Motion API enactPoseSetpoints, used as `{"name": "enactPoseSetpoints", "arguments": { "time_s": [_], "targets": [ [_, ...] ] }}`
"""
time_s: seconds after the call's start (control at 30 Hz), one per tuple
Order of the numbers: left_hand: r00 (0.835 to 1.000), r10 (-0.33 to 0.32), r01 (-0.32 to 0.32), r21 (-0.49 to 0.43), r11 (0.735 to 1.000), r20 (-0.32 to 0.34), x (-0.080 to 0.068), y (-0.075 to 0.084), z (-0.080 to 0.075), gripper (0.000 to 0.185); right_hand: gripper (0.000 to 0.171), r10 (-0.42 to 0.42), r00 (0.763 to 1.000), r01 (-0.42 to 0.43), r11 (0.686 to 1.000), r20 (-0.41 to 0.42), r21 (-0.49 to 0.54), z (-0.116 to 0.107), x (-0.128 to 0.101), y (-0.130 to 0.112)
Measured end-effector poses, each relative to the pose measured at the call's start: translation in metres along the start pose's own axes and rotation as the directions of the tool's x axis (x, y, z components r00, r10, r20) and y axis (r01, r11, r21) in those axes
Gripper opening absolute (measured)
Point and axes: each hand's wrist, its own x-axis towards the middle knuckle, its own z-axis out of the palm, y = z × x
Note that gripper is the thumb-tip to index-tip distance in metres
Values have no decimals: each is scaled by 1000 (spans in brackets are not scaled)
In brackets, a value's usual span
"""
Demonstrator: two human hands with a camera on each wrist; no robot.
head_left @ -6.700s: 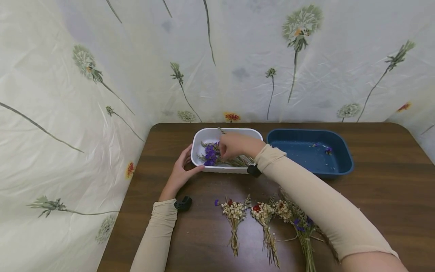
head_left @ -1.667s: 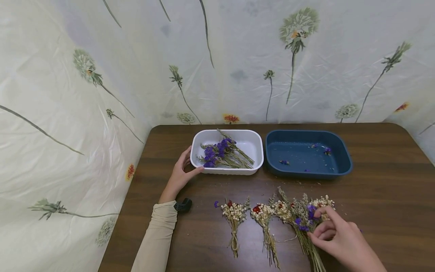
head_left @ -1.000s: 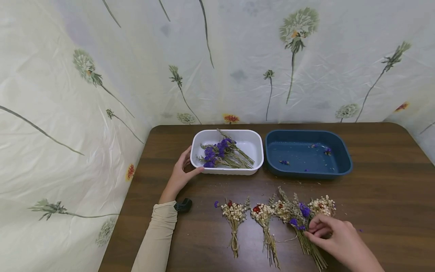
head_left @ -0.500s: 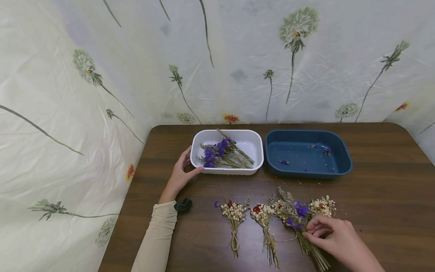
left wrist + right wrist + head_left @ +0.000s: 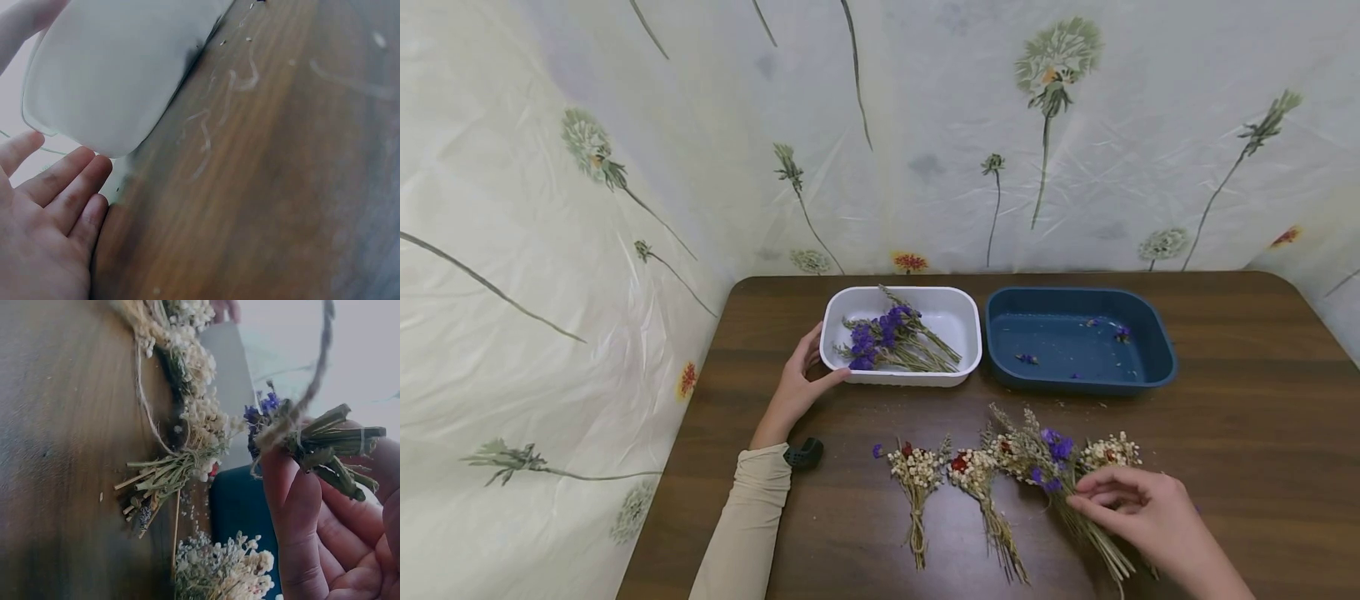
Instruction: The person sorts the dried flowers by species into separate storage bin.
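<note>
A brown wooden table (image 5: 1240, 417) is set against a flower-printed sheet. At its far side a white tray (image 5: 958, 312) containing purple-flowered stems (image 5: 887, 337) is placed just beside a blue tray (image 5: 1157, 354), in which only a few petal scraps are seen. Nearer the person, two small white-flowered bunches (image 5: 917, 471) lie side by side, and another white bunch (image 5: 1108, 452) is found just right of the held one; nothing lies between these and the trays. The white tray's near left corner is touched by the left hand (image 5: 793, 387), its fingers straight and relaxed against the wall and rim. A purple-flowered bunch (image 5: 1045, 458) is pinched by its tied stems between the thumb and curled fingers of the right hand (image 5: 1142, 517), with the stem ends raised off the table, as the right wrist view shows.
</note>
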Motion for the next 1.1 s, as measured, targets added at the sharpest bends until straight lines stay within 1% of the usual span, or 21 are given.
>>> {"name": "enactPoseSetpoints", "arguments": {
  "time_s": [0.1, 0.23, 0.37, 0.47, 0.57, 0.63, 0.7, 0.77, 0.97, 1.03, 1.1],
  "targets": [
    [1000, 1, -1, -6, 1000, -1, 1, 0, 0, 90, 9, 19, 1000, -19, 1000, 18, 7, -2, 2, -2],
    [1000, 6, -6, -4, 1000, -2, 2, 0, 1, 89, 8, 25, 997, -28, 999, 71, 46, -7, 4, -1],
    [1000, 8, -8, -5, 1000, -2, 2, 0, 0, 90, 7, 8, 993, -23, 992, 121, 121, -13, 2, 3],
    [1000, 4, -4, -5, 1000, 1, 2, 0, 0, 91, 7, 8, 987, -40, 980, 163, 196, -17, 1, 6],
    [1000, 1, -1, -1, 1000, 3, 2, -1, -1, 91, 7, -11, 978, -50, 958, 209, 281, -20, 1, 7],
    [1000, -1, 1, -1, 1000, 2, 2, -2, -1, 91, 7, -37, 973, -39, 947, 229, 319, -20, 1, 8],
    [1000, -2, 2, -2, 1000, 2, 2, -2, -1, 90, 7, -45, 971, -34, 946, 234, 323, -19, 1, 10],
    [1000, -3, 3, -5, 1000, 0, 1, -2, -2, 91, 8, -23, 972, -51, 949, 232, 310, -18, 2, 11],
    [1000, 7, -7, -10, 1000, 1, 2, -2, -1, 90, 12, 50, 976, -97, 972, 213, 212, -14, 3, 11],
    [1000, 7, -7, -11, 1000, 1, 2, -2, -1, 90, 11, 54, 980, -96, 972, 194, 215, -15, 2, 10],
    [1000, 4, -4, -14, 1000, 1, 2, -1, -1, 90, 8, 35, 985, -77, 966, 172, 248, -16, 1, 10]
  ]
}}
